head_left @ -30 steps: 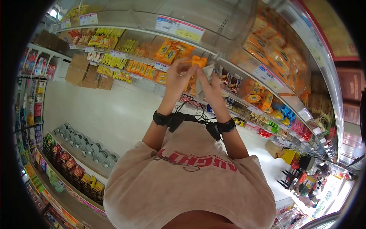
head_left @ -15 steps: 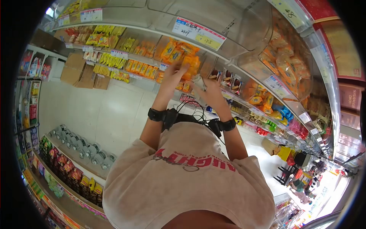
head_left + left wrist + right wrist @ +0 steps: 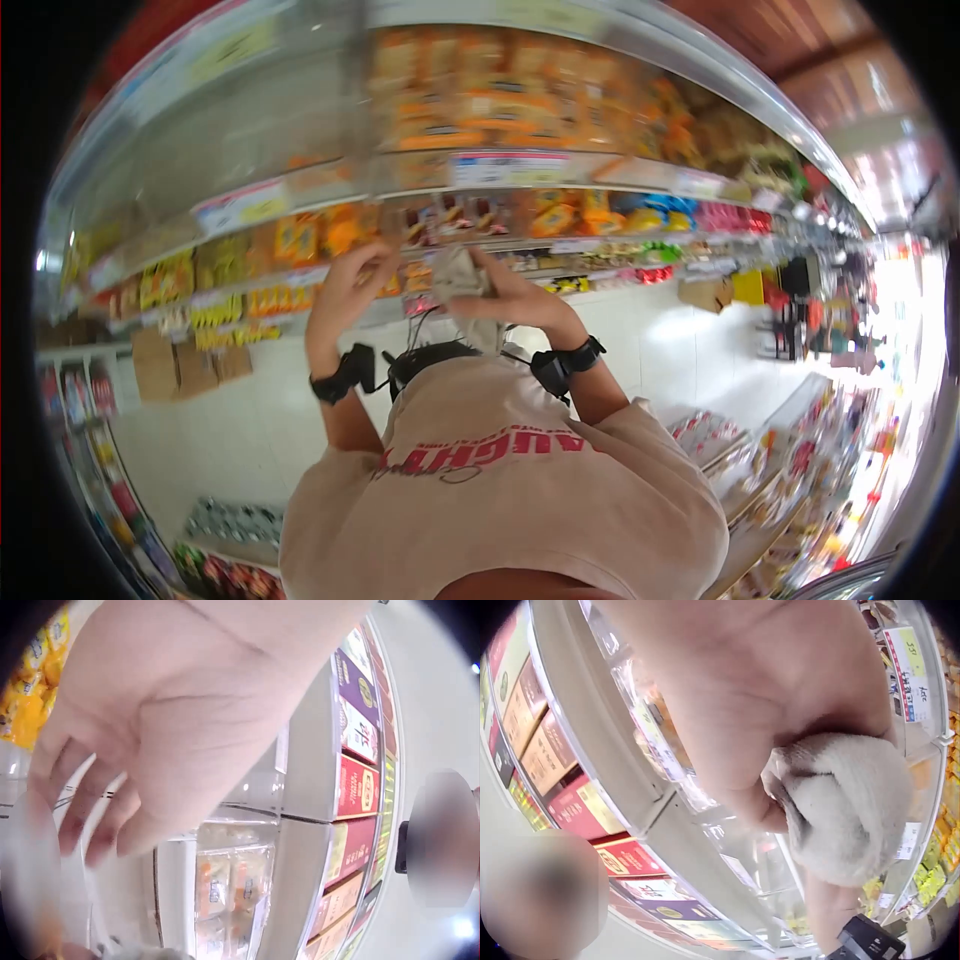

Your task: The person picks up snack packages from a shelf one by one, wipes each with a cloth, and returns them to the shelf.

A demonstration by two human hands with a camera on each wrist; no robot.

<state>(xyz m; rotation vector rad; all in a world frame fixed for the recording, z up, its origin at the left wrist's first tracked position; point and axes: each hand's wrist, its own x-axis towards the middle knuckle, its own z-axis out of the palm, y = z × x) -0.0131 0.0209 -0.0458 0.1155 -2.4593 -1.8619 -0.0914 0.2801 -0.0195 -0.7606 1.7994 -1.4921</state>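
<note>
In the head view my left hand [image 3: 348,288] is raised in front of the shelf, its fingers loosely bent with nothing between them. Orange snack packets [image 3: 300,238] lie in a bin just beyond it. The left wrist view has the palm [image 3: 195,720] with fingers hanging down, and yellow-orange packets [image 3: 30,697] behind. My right hand [image 3: 525,302] grips a bunched grey-white cloth [image 3: 462,275]. Close up in the right wrist view, the folded cloth [image 3: 855,810] bulges out from between thumb and fingers. The two hands are apart.
Clear bins of wrapped snacks line the shelves, with a price tag [image 3: 508,168] on the edge above the hands. Boxes [image 3: 358,787] stand on the top shelf. A cardboard box [image 3: 185,365] sits on the floor at left; a display of bottles [image 3: 235,522] stands behind.
My left hand has come away from the orange packets it was handling and is now empty. The head view has swung toward the right along the shelf. The right hand keeps the cloth.
</note>
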